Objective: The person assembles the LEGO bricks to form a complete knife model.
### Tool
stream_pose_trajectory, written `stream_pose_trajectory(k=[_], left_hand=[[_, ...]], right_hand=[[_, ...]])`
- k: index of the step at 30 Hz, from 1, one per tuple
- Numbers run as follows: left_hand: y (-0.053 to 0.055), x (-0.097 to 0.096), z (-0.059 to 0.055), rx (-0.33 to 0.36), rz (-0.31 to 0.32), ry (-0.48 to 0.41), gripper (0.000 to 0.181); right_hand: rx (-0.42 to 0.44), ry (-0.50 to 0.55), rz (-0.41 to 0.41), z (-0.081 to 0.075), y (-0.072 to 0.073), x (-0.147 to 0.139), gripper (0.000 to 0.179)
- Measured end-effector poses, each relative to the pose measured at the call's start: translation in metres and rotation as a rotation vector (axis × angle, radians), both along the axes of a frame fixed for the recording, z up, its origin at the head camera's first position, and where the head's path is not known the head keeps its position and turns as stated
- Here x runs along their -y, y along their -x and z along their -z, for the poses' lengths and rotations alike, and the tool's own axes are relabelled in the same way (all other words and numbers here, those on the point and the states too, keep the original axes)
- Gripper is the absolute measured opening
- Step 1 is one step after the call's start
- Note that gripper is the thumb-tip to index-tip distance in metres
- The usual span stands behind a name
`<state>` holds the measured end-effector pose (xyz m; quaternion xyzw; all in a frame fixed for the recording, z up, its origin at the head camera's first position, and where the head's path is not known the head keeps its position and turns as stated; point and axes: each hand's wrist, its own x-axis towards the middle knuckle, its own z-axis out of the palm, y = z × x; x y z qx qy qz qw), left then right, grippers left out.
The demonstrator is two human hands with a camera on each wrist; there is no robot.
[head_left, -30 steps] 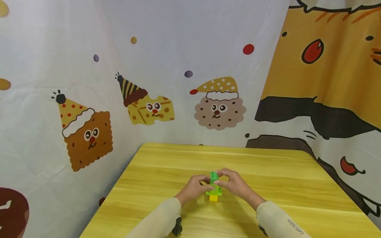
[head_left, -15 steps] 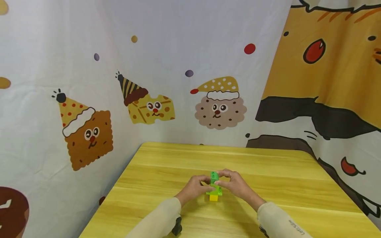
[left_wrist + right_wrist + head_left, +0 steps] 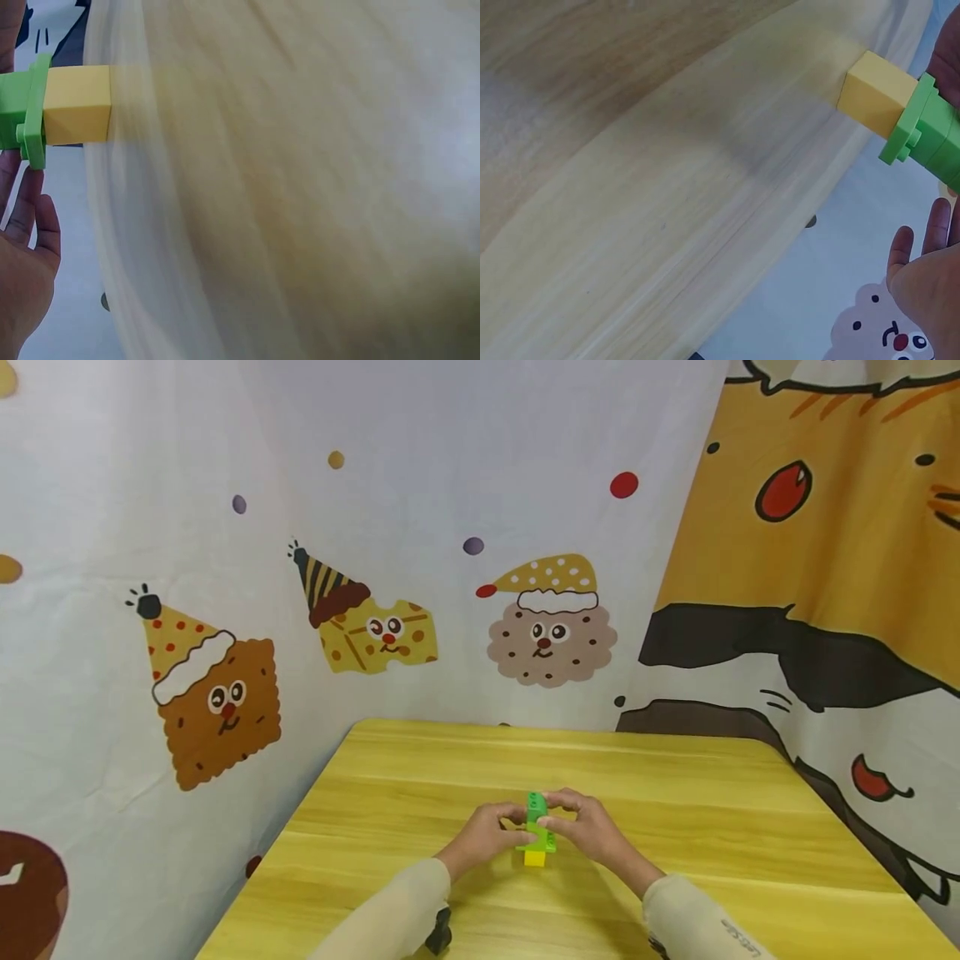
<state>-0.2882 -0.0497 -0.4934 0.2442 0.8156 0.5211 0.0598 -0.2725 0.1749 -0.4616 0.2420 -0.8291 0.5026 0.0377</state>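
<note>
A small tower of toy building blocks stands on the wooden table in the head view. Its yellow block (image 3: 535, 858) is lowest, touching the tabletop in both wrist views. On that lies a flat light-green plate (image 3: 36, 112) with studs, wider than the yellow block. Green blocks (image 3: 939, 139) rise above the plate, the topmost darker green block (image 3: 536, 807) having a rounded side. From the left, my left hand (image 3: 483, 838) pinches the green part between thumb and fingers. My right hand (image 3: 592, 828) grips the upper green block from the other side, thumb in front and fingers behind.
The wooden table (image 3: 390, 760) reaches to a white curtain (image 3: 420, 460) printed with cartoon biscuits and cheese. Black wrist straps show under both cream sleeves (image 3: 390, 906).
</note>
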Motion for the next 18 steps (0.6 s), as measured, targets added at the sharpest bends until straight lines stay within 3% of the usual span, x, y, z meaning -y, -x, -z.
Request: stream_pose_trajectory(k=[4, 13, 18], left_hand=[[0.0, 0.007, 0.004, -0.023, 0.004, 0.021, 0.033], [-0.002, 0.018, 0.009, 0.051, -0.008, 0.046, 0.032], [-0.003, 0.017, 0.008, 0.044, -0.003, 0.058, 0.028]], right_hand=[[0.002, -0.002, 0.009, 0.0, 0.0, 0.002, 0.033], [-0.014, -0.008, 0.018, 0.001, 0.0, 0.002, 0.039], [-0.02, -0.011, 0.015, 0.003, -0.001, 0.0, 0.042]])
